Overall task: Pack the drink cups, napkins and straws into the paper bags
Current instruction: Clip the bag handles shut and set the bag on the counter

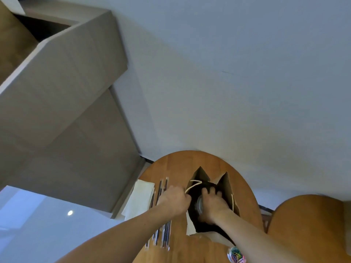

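Your left hand (175, 201) clamped on the paper bag's (227, 184) rope handle (192, 184), your right hand (211, 205) inside, fingers curled round the drink cup (199, 205), straws (163, 188) and napkins (140, 196) at 9 o'clock.

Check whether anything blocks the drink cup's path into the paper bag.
Nothing visible does. The left hand grips the rope handle, holding the paper bag open, and the right hand is inside its mouth with the drink cup.

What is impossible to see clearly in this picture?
Head view: drink cup, only some lid shows; the right hand and paper bag hide the rest.
Head view: straws, count unclear; the left hand and arm cover some.
Head view: clip box, cut by the bottom edge.
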